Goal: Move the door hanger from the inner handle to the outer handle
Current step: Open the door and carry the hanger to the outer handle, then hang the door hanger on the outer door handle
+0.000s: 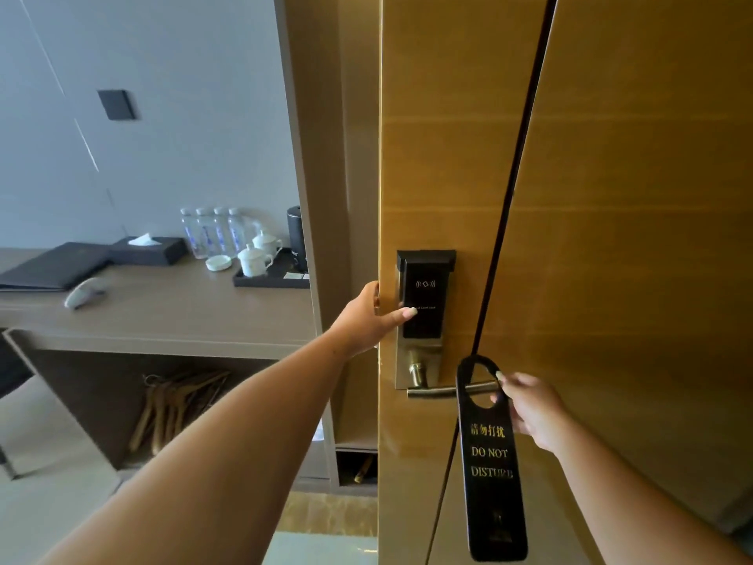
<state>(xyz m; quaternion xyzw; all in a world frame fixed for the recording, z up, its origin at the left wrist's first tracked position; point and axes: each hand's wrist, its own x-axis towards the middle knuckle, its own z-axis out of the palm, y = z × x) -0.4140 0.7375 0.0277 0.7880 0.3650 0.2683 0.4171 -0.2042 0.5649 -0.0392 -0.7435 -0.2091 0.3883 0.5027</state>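
Nearly done, the door hanger (pixel 491 458) loops over the outer handle (pixel 442 391), right hand (pixel 529 409) pinching its edge, left hand (pixel 375 316) gripping the door (pixel 611 238) edge.

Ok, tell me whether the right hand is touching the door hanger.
Touching. The head view shows the right hand pinching the door hanger at the edge of its loop, with a fingertip on the rim, while the loop sits over the handle.

Left hand (pixel 373 316) fingers curl behind door edge (pixel 379 197), hidden. Door hanger (pixel 491 462) covers part of handle (pixel 432 391) and right hand (pixel 529 409) fingers. Card reader (pixel 423 295) small print illegible. Hanger's bottom emblem blurred.
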